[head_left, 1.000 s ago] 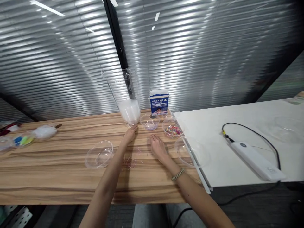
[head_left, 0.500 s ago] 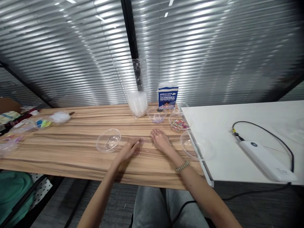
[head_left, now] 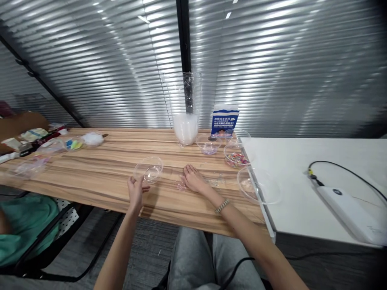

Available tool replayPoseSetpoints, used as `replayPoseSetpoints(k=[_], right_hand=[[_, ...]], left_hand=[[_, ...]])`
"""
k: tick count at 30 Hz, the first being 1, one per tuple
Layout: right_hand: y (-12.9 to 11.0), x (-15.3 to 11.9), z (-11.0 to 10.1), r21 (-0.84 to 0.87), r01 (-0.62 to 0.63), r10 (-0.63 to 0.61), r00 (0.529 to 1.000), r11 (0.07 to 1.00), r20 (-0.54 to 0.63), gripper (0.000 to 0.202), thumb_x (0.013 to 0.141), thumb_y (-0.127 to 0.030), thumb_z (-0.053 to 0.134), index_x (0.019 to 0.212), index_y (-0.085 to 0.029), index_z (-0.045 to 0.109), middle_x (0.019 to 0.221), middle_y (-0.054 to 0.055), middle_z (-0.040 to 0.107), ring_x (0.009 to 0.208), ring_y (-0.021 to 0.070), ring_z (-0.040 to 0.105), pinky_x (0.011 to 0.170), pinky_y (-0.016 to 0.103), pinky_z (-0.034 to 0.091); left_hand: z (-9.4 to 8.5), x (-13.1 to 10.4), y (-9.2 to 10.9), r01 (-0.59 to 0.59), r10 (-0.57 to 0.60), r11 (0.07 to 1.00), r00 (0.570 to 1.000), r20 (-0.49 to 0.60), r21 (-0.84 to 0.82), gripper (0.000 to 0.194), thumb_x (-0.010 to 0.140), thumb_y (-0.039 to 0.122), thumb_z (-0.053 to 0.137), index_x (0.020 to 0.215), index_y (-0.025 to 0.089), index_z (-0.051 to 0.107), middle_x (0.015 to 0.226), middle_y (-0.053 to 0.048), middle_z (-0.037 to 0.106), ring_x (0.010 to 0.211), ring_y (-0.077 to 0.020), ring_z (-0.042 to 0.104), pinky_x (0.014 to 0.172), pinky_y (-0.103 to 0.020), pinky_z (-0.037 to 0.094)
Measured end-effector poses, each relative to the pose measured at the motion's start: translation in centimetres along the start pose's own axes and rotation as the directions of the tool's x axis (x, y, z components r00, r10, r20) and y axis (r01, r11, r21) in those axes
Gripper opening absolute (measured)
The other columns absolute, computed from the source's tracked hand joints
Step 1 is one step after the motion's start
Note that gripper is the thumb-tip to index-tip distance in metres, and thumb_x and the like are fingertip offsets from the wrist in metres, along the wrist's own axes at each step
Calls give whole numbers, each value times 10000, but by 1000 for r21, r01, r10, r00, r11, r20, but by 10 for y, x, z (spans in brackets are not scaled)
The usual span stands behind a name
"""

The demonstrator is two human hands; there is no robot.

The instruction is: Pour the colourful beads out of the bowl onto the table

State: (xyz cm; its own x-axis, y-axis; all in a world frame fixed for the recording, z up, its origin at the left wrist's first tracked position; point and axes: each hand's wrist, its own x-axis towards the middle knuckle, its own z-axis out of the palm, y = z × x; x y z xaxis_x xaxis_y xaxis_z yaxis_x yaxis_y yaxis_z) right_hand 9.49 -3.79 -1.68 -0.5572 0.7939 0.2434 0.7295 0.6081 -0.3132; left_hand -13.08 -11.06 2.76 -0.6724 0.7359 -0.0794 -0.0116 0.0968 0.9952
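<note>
Clear plastic bowl (head_left: pixel 148 169): left hand (head_left: pixel 135 191), grip open, is reaching its near rim; right hand (head_left: pixel 193 179) is lying flat, holding nothing, on the bench (head_left: pixel 99 177). Pinching the thin rim gently seems best.

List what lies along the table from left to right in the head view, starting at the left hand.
left hand → empty clear bowl → right hand → bowl of coloured beads → large clear bowl → white power bank

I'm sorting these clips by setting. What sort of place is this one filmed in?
Probably an office or meeting room used for craft work. A wooden table meets a white desk before closed blinds, with clear plastic bowls and colourful beads set out near the person's hands.
</note>
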Motion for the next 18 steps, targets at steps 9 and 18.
replayPoseSetpoints(k=[9, 18], right_hand=[[-2, -5, -2, 342, 145, -129, 989, 929, -70, 462, 1010, -293, 199, 1268, -114, 537, 1294, 125, 573, 1195, 180, 529, 1032, 333, 399], [-14, -5, 4, 228, 136, -126, 990, 964, -60, 343, 916, -335, 545, 1213, -165, 536, 1231, 97, 544, 1052, 217, 569, 884, 435, 492]], left_hand=[[-41, -30, 19, 95, -75, 990, 981, 180, -105, 511, 599, 127, 610, 1109, 167, 584, 1211, -103, 589, 419, 9, 447, 368, -132, 378], [-154, -124, 8, 372, -581, 802, 666, 468, 467, 475, 598, 239, 629, 1071, 238, 664, 1222, -91, 620, 322, -84, 496, 285, -208, 305]])
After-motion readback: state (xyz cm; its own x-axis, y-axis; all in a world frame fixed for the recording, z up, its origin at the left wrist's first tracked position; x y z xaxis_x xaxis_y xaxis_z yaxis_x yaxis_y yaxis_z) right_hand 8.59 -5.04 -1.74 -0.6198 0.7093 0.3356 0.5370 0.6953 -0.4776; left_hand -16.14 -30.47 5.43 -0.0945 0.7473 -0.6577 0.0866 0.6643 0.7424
